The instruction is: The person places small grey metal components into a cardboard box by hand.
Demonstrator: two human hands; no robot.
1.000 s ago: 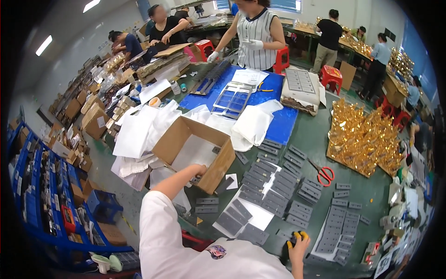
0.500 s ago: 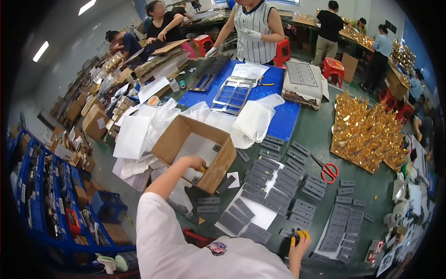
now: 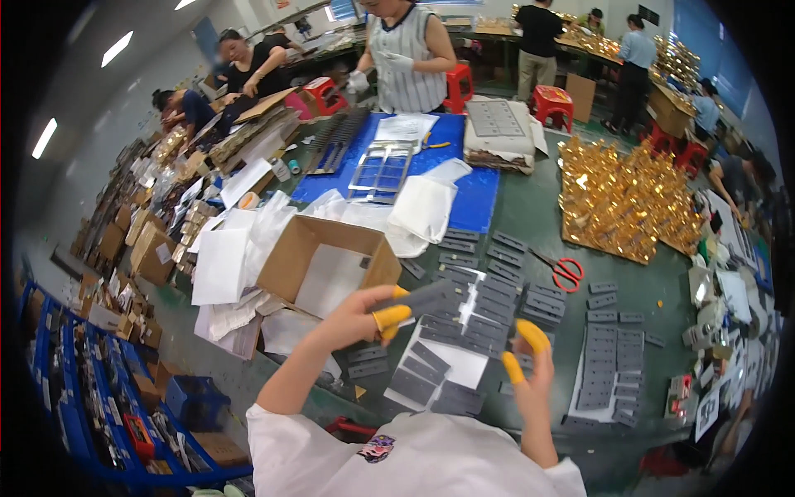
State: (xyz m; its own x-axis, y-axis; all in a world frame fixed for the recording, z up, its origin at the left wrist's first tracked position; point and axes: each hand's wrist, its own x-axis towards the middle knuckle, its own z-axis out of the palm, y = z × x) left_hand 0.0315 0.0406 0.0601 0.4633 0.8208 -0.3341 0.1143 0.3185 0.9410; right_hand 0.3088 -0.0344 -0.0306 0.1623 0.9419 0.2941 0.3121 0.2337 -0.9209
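Grey plate (image 3: 431, 296) is clamped in the grip of your left hand (image 3: 356, 320), up over the counter (image 3: 530, 203), long axis roughly left-right, free end poking right; your right hand (image 3: 534, 383) is nearer you, right of that end, yellow-tipped fingers (image 3: 532, 335) apart, nothing visible between them.

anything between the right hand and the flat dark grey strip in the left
Nothing visible stands between the open right hand and the flat dark grey rectangular strip in the left hand; similar grey pieces lie below.
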